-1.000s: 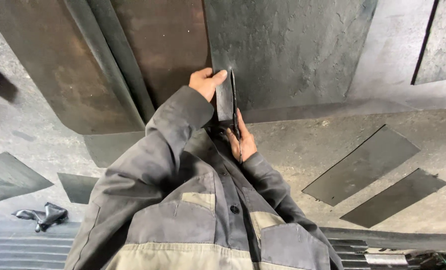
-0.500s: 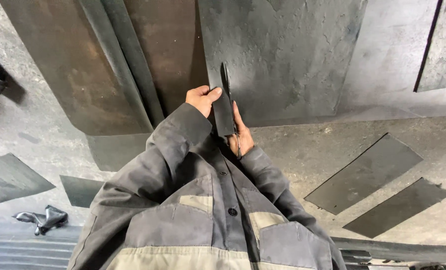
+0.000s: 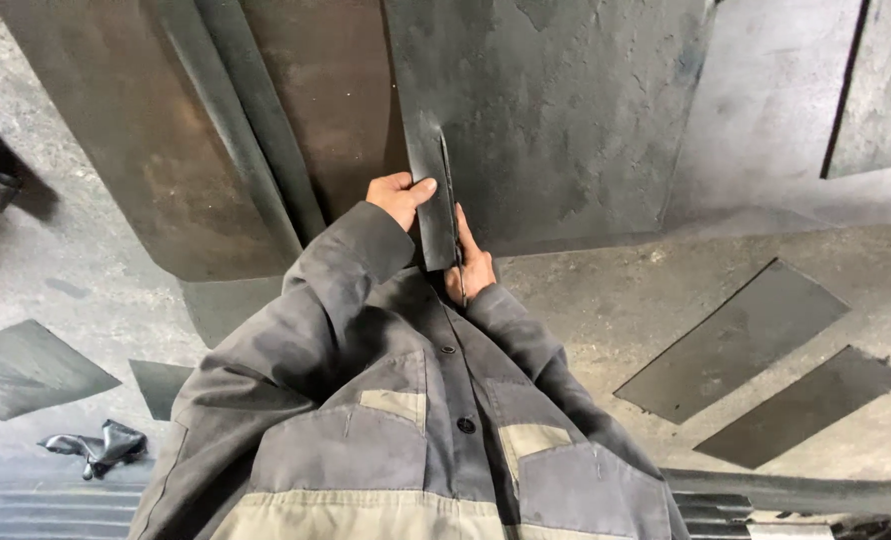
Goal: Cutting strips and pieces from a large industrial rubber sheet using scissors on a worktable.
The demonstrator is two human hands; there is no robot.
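Both hands (image 3: 436, 235) clasp what seems a dark metal strip (image 3: 434, 190) between them.

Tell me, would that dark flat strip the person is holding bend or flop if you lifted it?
The dark strip probably stays stiff: it stands straight above the left hand and right hand. It looks like thin sheet metal, so likely heavy for its size, with edges that could cut.
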